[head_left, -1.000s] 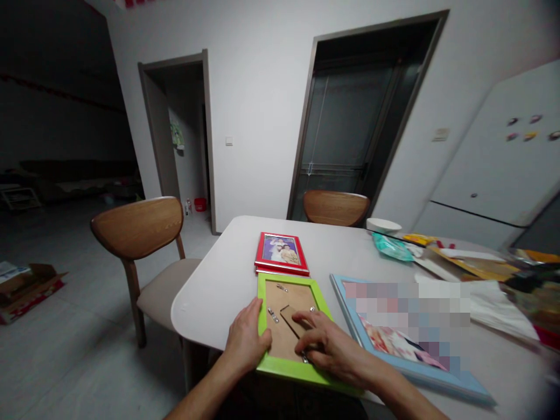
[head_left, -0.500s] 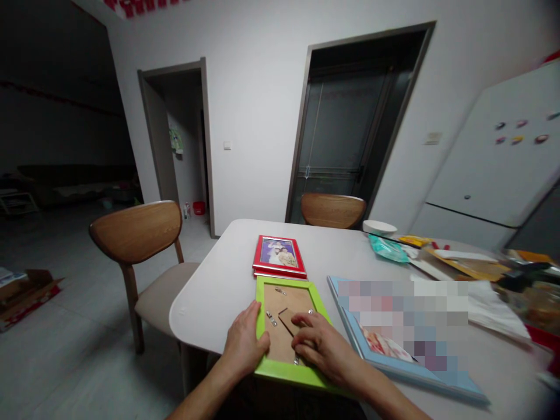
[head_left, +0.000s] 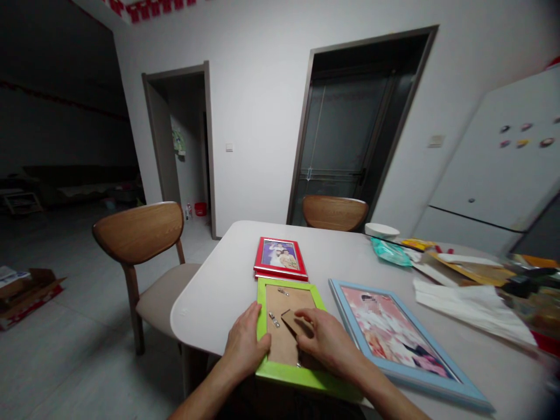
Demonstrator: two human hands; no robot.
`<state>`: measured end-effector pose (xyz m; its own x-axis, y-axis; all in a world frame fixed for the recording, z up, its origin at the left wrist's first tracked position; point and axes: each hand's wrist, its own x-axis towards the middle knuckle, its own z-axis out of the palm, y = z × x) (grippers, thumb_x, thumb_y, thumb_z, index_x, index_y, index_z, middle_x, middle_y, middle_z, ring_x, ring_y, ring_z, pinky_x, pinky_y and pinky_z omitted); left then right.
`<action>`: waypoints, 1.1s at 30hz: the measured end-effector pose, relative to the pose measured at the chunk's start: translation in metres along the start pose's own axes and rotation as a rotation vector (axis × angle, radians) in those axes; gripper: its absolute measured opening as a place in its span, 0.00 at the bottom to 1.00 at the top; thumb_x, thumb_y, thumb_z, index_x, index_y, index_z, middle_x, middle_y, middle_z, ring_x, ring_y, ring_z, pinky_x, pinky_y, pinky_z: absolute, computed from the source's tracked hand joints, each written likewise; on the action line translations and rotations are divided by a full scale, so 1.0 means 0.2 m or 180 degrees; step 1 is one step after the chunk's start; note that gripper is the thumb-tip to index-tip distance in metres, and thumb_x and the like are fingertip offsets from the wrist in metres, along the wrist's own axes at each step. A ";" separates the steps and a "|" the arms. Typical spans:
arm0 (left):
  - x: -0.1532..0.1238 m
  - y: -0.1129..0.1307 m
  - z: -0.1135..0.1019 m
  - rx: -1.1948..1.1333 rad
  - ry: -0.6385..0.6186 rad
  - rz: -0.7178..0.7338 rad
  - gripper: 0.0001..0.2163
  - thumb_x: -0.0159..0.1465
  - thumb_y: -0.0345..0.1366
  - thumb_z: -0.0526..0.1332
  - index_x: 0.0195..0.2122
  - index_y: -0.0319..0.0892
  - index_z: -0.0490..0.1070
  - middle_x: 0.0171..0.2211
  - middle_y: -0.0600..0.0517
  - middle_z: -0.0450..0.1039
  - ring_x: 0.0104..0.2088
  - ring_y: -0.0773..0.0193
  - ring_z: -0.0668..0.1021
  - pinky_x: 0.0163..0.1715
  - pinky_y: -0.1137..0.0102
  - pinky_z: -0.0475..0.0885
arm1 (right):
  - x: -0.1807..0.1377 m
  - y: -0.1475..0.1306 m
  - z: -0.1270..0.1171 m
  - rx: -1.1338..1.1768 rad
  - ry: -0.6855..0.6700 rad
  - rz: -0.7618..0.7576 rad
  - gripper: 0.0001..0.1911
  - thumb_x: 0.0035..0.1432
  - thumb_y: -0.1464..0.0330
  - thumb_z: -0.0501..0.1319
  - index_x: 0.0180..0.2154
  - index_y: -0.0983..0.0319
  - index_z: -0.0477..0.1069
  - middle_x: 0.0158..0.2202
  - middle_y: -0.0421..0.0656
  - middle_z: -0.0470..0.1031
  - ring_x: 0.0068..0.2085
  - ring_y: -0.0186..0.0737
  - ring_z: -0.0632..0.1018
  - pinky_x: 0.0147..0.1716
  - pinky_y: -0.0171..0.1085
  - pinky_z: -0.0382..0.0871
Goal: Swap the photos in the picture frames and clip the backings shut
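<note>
A green picture frame [head_left: 286, 373] lies face down at the near edge of the white table [head_left: 219, 286], its brown backing board [head_left: 282, 326] and small metal clips showing. My left hand [head_left: 245, 344] rests flat on the frame's left edge, fingers stretched out. My right hand [head_left: 326, 341] lies on the backing board, its fingertips pressing on the board's fold-out stand flap [head_left: 294, 319].
A red frame [head_left: 280, 258] with a photo lies just beyond the green one. To the right lies a large blue frame [head_left: 405, 344]. Papers, a white sheet [head_left: 468, 300], a teal packet [head_left: 391, 252] and a bowl [head_left: 382, 229] crowd the far right. Wooden chairs [head_left: 144, 233] stand left and behind.
My right hand has slid a little up the backing board onto the stand flap. The left hand has stayed on the frame's edge. The camera has shifted slightly.
</note>
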<state>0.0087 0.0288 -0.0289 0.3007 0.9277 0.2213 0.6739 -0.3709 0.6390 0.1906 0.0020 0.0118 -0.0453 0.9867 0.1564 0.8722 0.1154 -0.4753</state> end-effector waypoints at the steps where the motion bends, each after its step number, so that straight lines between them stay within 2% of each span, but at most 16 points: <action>1: 0.00 0.00 0.00 -0.0007 0.0001 0.0004 0.27 0.50 0.35 0.54 0.53 0.36 0.55 0.55 0.46 0.55 0.54 0.59 0.59 0.53 0.69 0.52 | 0.00 0.00 -0.01 -0.0016 -0.0014 0.0009 0.22 0.39 0.72 0.54 0.41 0.63 0.68 0.39 0.47 0.71 0.41 0.41 0.71 0.41 0.35 0.60; 4: 0.00 0.00 0.00 -0.0009 -0.0015 0.0034 0.27 0.51 0.35 0.54 0.53 0.36 0.55 0.55 0.46 0.55 0.54 0.60 0.59 0.53 0.69 0.51 | 0.00 0.00 -0.04 -0.0046 -0.0190 -0.0101 0.22 0.38 0.72 0.55 0.40 0.62 0.68 0.38 0.46 0.71 0.40 0.41 0.70 0.39 0.34 0.60; 8: -0.01 0.01 -0.01 0.0027 -0.0040 0.0032 0.26 0.51 0.35 0.54 0.52 0.36 0.56 0.55 0.47 0.55 0.53 0.60 0.60 0.53 0.70 0.52 | -0.04 0.02 -0.08 0.0169 -0.0752 -0.0478 0.23 0.37 0.70 0.60 0.40 0.56 0.68 0.39 0.42 0.66 0.41 0.39 0.68 0.40 0.33 0.59; 10: -0.01 0.01 -0.01 0.0044 -0.0043 0.0024 0.25 0.50 0.35 0.54 0.52 0.37 0.57 0.55 0.47 0.55 0.53 0.60 0.60 0.53 0.69 0.52 | -0.06 0.02 -0.08 0.0219 -0.0818 -0.0574 0.23 0.37 0.67 0.61 0.41 0.55 0.67 0.41 0.42 0.64 0.42 0.39 0.67 0.41 0.34 0.58; 15: -0.01 0.02 -0.01 -0.0051 -0.0045 -0.0024 0.25 0.50 0.34 0.54 0.51 0.39 0.57 0.55 0.49 0.55 0.54 0.61 0.59 0.53 0.69 0.51 | -0.06 0.01 -0.05 0.0199 -0.0489 -0.0500 0.16 0.42 0.65 0.58 0.37 0.57 0.68 0.38 0.43 0.66 0.40 0.39 0.68 0.40 0.35 0.59; 21: 0.00 0.01 -0.02 -0.0158 -0.0056 -0.0017 0.28 0.49 0.36 0.56 0.52 0.37 0.56 0.54 0.47 0.56 0.53 0.59 0.60 0.53 0.69 0.52 | -0.02 0.02 -0.07 0.0372 -0.0225 -0.0059 0.21 0.39 0.72 0.54 0.40 0.61 0.68 0.40 0.45 0.71 0.41 0.40 0.70 0.41 0.35 0.61; 25: 0.01 0.03 -0.03 -0.0305 -0.0112 -0.0100 0.25 0.49 0.38 0.58 0.49 0.38 0.61 0.54 0.46 0.56 0.53 0.57 0.60 0.53 0.67 0.52 | 0.00 0.02 -0.09 0.0320 -0.0111 -0.0026 0.21 0.37 0.74 0.54 0.39 0.61 0.68 0.38 0.45 0.72 0.39 0.40 0.71 0.39 0.35 0.62; 29: 0.03 0.06 -0.07 -0.1341 -0.0053 -0.0241 0.20 0.47 0.36 0.61 0.42 0.37 0.67 0.52 0.44 0.60 0.52 0.55 0.62 0.52 0.66 0.52 | 0.01 0.00 -0.12 0.0349 0.0031 0.0063 0.20 0.37 0.75 0.53 0.38 0.61 0.68 0.38 0.44 0.73 0.38 0.39 0.72 0.38 0.36 0.63; 31: 0.04 0.09 -0.08 -0.1775 -0.0069 -0.0271 0.18 0.46 0.35 0.61 0.40 0.37 0.68 0.47 0.45 0.66 0.48 0.55 0.67 0.49 0.65 0.58 | 0.00 -0.04 -0.14 0.0350 0.0156 -0.0045 0.19 0.38 0.74 0.54 0.37 0.61 0.68 0.38 0.44 0.72 0.40 0.40 0.71 0.40 0.36 0.63; 33: 0.06 0.11 -0.09 -0.2011 -0.0127 -0.0293 0.15 0.49 0.36 0.58 0.38 0.38 0.68 0.39 0.47 0.72 0.40 0.57 0.72 0.41 0.67 0.65 | -0.01 -0.11 -0.15 0.0413 0.0270 -0.0261 0.17 0.39 0.73 0.55 0.37 0.60 0.68 0.39 0.44 0.71 0.41 0.40 0.70 0.41 0.37 0.62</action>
<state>0.0147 0.0320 0.0007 0.2936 0.9477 0.1251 0.1739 -0.1817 0.9679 0.1851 -0.0068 0.0479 -0.0677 0.9607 0.2692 0.7968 0.2145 -0.5649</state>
